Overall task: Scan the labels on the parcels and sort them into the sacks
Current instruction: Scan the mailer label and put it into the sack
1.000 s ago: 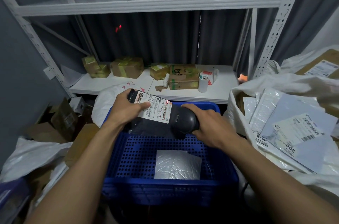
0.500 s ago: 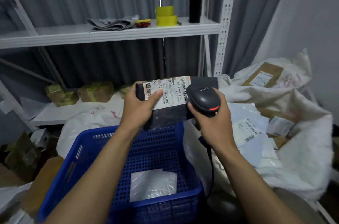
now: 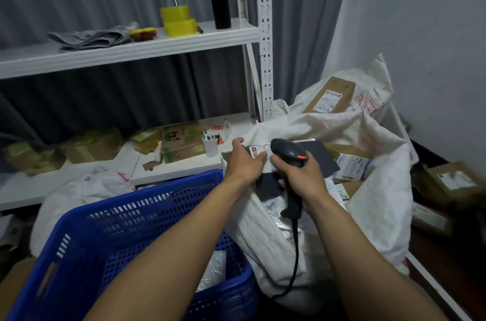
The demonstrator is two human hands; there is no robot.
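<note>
My left hand (image 3: 243,164) grips the left end of a dark flat parcel (image 3: 324,157) with a white label (image 3: 256,149), holding it over the mouth of a white sack (image 3: 381,189) on the right. My right hand (image 3: 305,176) is closed on the handle of a black barcode scanner (image 3: 289,151), just in front of the parcel, with its cable hanging down. Inside the sack lie several labelled parcels (image 3: 351,165). A silver parcel (image 3: 214,266) lies in the blue basket (image 3: 126,205) at lower left, partly hidden by my left arm.
A white metal rack (image 3: 264,31) stands behind, with taped cardboard boxes (image 3: 181,142) on its lower shelf and yellow tape rolls (image 3: 178,19) above. Another white sack (image 3: 79,189) sits left of the basket. A sack holding a cardboard box (image 3: 331,96) leans in the right corner; more boxes (image 3: 452,181) lie on the floor.
The view has swung right. Both hands moved right and down from above the basket, carrying the dark parcel out over the right-hand sack; the scanner no longer points at the label.
</note>
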